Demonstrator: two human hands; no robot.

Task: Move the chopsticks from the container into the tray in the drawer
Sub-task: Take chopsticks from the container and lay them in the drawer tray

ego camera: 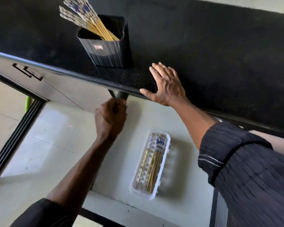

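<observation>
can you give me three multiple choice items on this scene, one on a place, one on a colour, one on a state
1. Where does the white tray lie?
A. on the countertop
B. in the open drawer below the countertop
C. inside the container

2. What colour is the container that holds the upright chopsticks?
A. black
B. white
C. green

3. What is the right hand doing?
A. pinching a chopstick
B. gripping the container
C. resting flat and open on the countertop edge

Key:
1. B, the tray sits on the drawer floor, with some chopsticks already in it.
2. A, its ribbed walls are black, with a small red label.
3. C, the fingers are spread with nothing in them, while the left hand is curled in a fist by the drawer's front.
</observation>
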